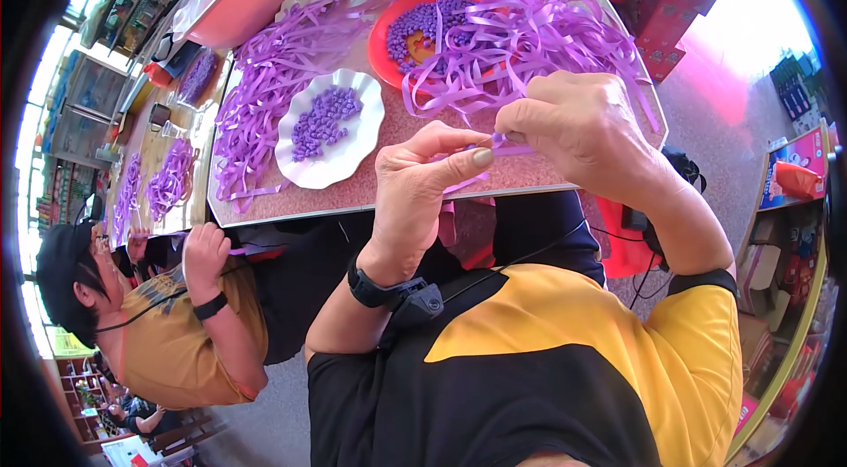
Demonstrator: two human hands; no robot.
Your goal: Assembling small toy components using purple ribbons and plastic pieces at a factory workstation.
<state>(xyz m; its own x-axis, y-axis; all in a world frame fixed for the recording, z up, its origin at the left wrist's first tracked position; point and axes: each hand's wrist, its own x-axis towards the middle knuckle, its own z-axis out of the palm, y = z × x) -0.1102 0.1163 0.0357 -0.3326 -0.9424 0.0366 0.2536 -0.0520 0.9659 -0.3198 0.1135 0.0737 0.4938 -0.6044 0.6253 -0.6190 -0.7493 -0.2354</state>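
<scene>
A purple ribbon (516, 150) is pinched in the fingers of the right hand (587, 127). The thumb and forefinger of the left hand (410, 189) are brought together at a small purple piece (498, 140) just beside it; whether it is bead or ribbon cannot be told. Beyond the fingers, loose ribbons (569, 35) are heaped partly over a red tray (379, 52) of beads (447, 15). Left of them, more beads (325, 121) are held in a white plate (365, 127), with another ribbon heap (269, 74) spread beyond.
</scene>
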